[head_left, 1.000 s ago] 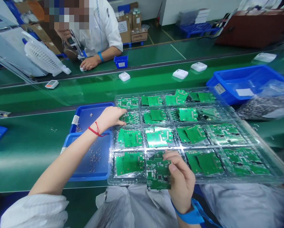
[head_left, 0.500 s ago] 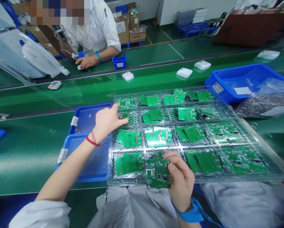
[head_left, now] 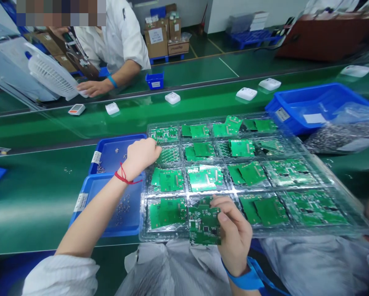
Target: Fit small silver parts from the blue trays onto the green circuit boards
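**Tray nearly full, one pocket bare**

Clear tray (head_left: 279, 232) of green boards sits at the near edge of the table (head_left: 33, 197). Every pocket looks loaded except the bare pocket (head_left: 169, 155) on its left edge, second row from the far side. Blue bins (head_left: 91, 193) butt against that edge. Left hand (head_left: 141, 155) is at the bare pocket, fingers curled in, contents hidden. Right hand (head_left: 235, 236) is clamped on a loose board (head_left: 204, 226) over the tray's near edge.

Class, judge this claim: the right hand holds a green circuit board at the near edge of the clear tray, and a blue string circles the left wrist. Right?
No. The head view shows the string on the left wrist is red, not blue. The right hand does hold a green circuit board at the clear tray's near edge.
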{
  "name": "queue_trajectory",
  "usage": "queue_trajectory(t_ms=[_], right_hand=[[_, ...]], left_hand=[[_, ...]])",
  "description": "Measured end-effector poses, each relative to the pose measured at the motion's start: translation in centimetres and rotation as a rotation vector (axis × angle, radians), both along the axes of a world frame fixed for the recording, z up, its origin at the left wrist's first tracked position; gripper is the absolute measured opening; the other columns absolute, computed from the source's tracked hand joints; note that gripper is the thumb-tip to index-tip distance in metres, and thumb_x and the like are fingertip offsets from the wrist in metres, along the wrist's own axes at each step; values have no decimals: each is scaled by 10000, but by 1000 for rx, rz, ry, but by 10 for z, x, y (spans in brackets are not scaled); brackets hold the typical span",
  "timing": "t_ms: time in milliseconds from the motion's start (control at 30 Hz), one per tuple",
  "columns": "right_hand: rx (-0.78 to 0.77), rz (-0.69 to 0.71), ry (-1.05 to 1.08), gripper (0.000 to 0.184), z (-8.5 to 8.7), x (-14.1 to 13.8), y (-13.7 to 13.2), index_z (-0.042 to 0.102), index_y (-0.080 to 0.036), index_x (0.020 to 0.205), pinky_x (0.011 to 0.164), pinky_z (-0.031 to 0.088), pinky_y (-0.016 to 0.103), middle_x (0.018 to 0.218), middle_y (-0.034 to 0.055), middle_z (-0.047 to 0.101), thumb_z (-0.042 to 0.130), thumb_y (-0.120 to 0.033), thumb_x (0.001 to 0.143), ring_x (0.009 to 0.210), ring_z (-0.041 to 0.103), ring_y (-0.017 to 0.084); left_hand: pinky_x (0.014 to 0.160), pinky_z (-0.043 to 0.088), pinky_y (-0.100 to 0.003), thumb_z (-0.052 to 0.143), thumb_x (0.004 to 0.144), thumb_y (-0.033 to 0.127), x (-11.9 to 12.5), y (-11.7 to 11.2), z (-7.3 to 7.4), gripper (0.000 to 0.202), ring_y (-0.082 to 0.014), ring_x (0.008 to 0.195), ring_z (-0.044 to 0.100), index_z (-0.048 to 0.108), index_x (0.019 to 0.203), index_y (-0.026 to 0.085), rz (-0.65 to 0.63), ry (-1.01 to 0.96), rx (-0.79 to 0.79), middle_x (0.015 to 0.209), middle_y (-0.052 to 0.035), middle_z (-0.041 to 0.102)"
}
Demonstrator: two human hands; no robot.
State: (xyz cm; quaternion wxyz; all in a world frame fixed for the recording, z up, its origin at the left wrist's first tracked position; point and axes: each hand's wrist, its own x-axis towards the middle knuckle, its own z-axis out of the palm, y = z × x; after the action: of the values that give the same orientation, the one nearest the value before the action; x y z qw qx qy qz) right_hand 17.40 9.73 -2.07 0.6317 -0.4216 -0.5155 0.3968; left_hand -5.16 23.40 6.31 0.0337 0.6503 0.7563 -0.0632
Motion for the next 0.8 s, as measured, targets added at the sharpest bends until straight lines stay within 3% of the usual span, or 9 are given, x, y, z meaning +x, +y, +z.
queue_trajectory(t_ms=[133,233,367,467,667,733,800], right_hand=[[-7,-7,-6,207,1,0,0,577,-191,697,734,476,332,771,30,586,553,-236,897,791,574,184],[-15,0,-5,205,1,0,-1,582,-191,702,724,476,326,776,32,587,550,-231,901,796,574,182],[-14,-6,-6,209,-1,1,-1,587,-189,700,717,478,330,774,34,588,552,-240,900,787,568,181],[-32,-18,-12,213,-2,0,-1,583,-188,696,712,475,337,782,41,590,551,-245,899,802,575,193],[-16,0,-14,208,-2,-2,-2,570,-193,700,789,484,355,789,29,586,555,-232,904,801,569,182],[-10,-1,1,195,-4,-2,-3,576,-195,714,793,479,354,797,26,588,551,-214,906,803,566,179],[-12,-9,10,187,-6,-1,-3,580,-195,725,771,469,346,813,31,595,545,-205,909,824,571,186]], left_hand=[[761,527,-308,404,885,224,-13,3,-6,428,-263,913,726,598,1254,127,-49,-55,0,908,-107,762],[777,525,-320,412,907,223,-17,2,-18,496,-273,933,727,473,1389,124,-76,-34,24,906,-108,761],[729,524,-394,405,937,280,-16,-5,-29,463,-339,876,725,493,1378,170,-110,70,78,908,-153,745],[683,508,-381,400,947,274,-14,-11,-31,406,-337,838,711,554,1309,174,-150,133,113,840,-153,730],[701,474,-362,517,928,327,-6,-30,-19,259,-331,1061,592,679,1044,162,-302,171,192,963,-163,715],[697,468,-377,444,968,394,-14,-36,-11,336,-328,1049,584,681,1072,180,-271,168,275,971,-144,716],[728,471,-386,375,991,419,-32,-40,-3,389,-311,1021,600,670,1134,208,-146,113,398,969,-106,724]])
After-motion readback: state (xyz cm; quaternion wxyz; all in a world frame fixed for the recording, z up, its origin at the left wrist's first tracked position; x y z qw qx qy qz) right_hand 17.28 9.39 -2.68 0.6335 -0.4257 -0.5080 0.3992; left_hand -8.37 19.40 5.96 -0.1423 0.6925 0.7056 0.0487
